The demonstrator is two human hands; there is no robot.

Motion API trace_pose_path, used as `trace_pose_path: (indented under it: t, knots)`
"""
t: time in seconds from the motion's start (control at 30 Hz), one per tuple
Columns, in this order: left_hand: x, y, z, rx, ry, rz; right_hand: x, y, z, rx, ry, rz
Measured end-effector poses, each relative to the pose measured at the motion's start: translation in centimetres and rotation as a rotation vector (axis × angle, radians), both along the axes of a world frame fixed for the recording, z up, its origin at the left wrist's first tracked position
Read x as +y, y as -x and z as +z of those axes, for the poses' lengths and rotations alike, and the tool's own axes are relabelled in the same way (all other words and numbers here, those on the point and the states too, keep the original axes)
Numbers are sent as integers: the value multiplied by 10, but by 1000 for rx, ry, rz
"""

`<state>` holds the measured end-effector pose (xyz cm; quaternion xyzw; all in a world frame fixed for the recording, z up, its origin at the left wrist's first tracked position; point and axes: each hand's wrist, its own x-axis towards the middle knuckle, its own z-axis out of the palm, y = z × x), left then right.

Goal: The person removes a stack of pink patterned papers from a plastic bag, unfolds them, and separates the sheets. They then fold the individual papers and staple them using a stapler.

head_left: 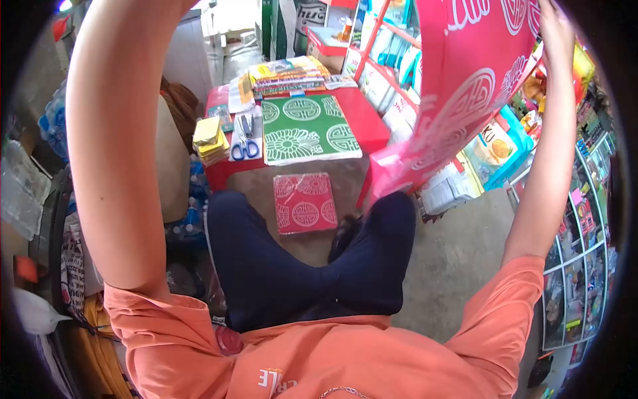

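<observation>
A pink sheet of patterned paper point(458, 100) with white round motifs hangs raised at the upper right. My right hand point(557, 33) is closed at its upper right edge, the fingers partly hidden. My left arm reaches up past the top of the view, and the hand on it is out of sight. Below, on a small red table point(372, 123), lies a green patterned sheet or stack point(302, 130). To its left are blue-handled scissors point(244, 147) and a dark small tool point(248, 125). A pink patterned packet point(305, 203) rests on the floor between my feet.
Yellow pads point(210, 136) sit at the table's left corner, and bundled printed papers point(289, 73) lie at its back. Shelves of packets stand beyond. A glass-fronted case point(578, 286) runs along the right. Bags and bottles crowd the left.
</observation>
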<state>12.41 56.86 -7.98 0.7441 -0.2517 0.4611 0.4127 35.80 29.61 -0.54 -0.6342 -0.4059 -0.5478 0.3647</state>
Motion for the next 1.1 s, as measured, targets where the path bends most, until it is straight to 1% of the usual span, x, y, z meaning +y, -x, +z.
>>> trace_pose_path:
  t: [0.1,0.13,0.2,0.23,0.27,0.3,0.33,0.37,0.4,0.43,0.47,0.5,0.53,0.57,0.63,0.73,0.8,0.87,0.93,1.03,1.07,1.1]
  knots:
    - [11,28,-11,119,108,9,45,-4,21,-353,24,128]
    - [16,36,-16,163,143,10,66,-4,21,-331,44,149]
    - [50,49,-29,293,135,54,116,-10,10,-254,112,170]
    - [73,52,-49,326,157,95,142,-17,-7,-184,166,165]
    - [94,54,-73,369,187,136,170,-25,-28,-106,229,164]
    - [106,52,-97,407,216,183,197,-31,-49,-123,373,302]
    - [106,54,-125,395,350,237,226,-43,-75,-22,445,341]
    - [103,65,-147,462,473,173,255,-52,-106,-204,498,284]
    - [111,76,-178,566,553,283,281,-53,-150,144,587,521]
    - [115,87,-211,666,690,289,292,-39,-188,219,701,491]
    - [113,95,-243,739,779,285,309,-43,-229,215,845,465]
    - [115,105,-274,879,838,247,325,-53,-285,224,927,559]
    - [114,115,-304,1004,918,218,331,-46,-325,215,959,548]
    - [107,121,-328,1076,978,196,328,-34,-357,302,986,595]
    - [100,142,-366,1220,1099,190,330,-16,-412,384,1103,574]
    - [94,163,-391,1307,1164,194,313,14,-451,338,964,641]
    - [99,166,-396,1346,1183,208,285,44,-434,496,1018,632]
    - [101,164,-396,1310,1209,191,248,68,-425,558,991,706]
    - [105,160,-394,1287,1230,154,206,90,-415,648,1066,655]
    - [111,159,-400,1266,1118,307,131,92,-404,670,1164,421]
    - [112,158,-398,1295,1099,347,105,93,-406,725,1110,343]
    - [111,157,-403,1273,1065,331,78,95,-411,777,1055,260]
